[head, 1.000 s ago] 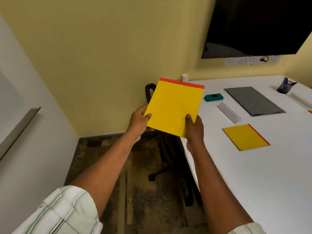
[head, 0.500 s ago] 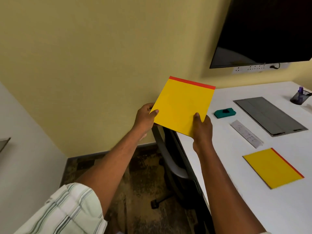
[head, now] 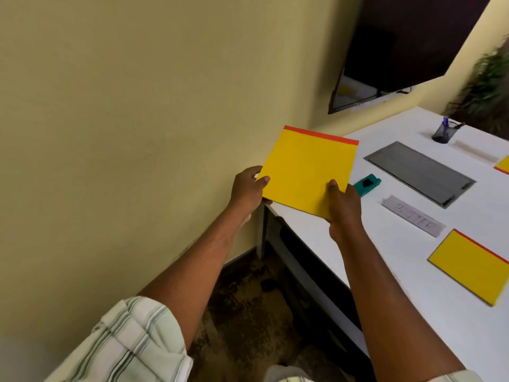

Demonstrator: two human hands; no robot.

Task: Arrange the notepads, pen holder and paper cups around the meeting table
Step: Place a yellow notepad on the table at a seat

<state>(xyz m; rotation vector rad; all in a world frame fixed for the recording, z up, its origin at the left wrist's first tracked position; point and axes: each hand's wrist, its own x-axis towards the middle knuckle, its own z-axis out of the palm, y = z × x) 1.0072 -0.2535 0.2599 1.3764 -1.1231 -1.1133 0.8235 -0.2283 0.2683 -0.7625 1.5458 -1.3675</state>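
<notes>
Head view, single frame, inspected. My left hand (head: 248, 188) and right hand (head: 343, 205) both hold 1 yellow notepad (head: 308, 172) with a red top strip, each grip grasping it, thumb on the upper face and the other digits hidden beneath. The notepad is in the air, tilted, over the near corner of the white surface (head: 413, 271) next to the yellow wall (head: 137, 106).

Risks noted:
1. The pad sits right at the corner; if I set it down here without moving it inward, part of it could overhang the edge and slide to the floor (head: 248, 312).
2. Both grips take only the near edge and corners. I judge the far, red-striped end unsupported, so the pad could sag or pivot if 1 hand lets go early.
3. A green object (head: 449, 184) lies just beside my right hand; a careless lowering could knock it.

Position relative to grip: the pad extends up and away from both hands, my left at its near-left corner, my right at its near-right corner.

A second notepad (head: 471, 267) already lies flat to the right; the pen holder (head: 443, 132) stands far back. No paper cups are visible.
</notes>
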